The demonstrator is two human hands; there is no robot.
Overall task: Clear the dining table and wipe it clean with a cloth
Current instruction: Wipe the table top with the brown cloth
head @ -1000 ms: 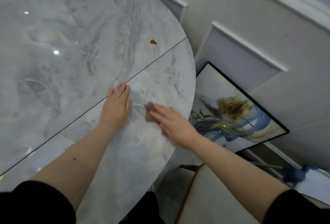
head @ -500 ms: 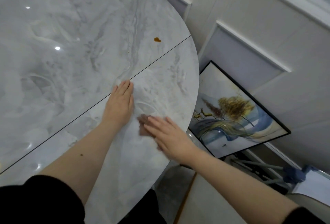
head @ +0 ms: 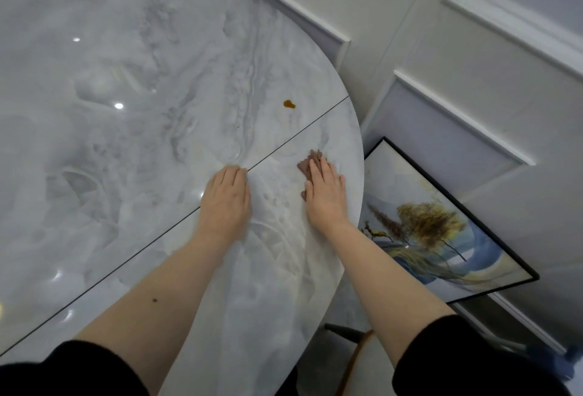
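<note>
The grey marble dining table (head: pixel 110 118) fills the left of the view, with a dark seam line running across it. My right hand (head: pixel 326 193) lies flat, fingers straight, pressing a small brown cloth (head: pixel 310 160) onto the table near its right edge; most of the cloth is hidden under the palm. My left hand (head: pixel 227 198) rests flat on the tabletop beside the seam, a little left of the cloth. A small brown stain (head: pixel 289 104) sits on the marble beyond the seam, farther away than the cloth.
A framed landscape painting (head: pixel 435 231) leans against the panelled wall (head: pixel 473 80) right of the table. A chair (head: pixel 356 348) stands below the table's rounded edge. A blue object (head: pixel 564 361) shows at the bottom right corner.
My right hand has slid the cloth away from me and to the right, toward the table's edge. The left hand has stayed planted by the seam.
</note>
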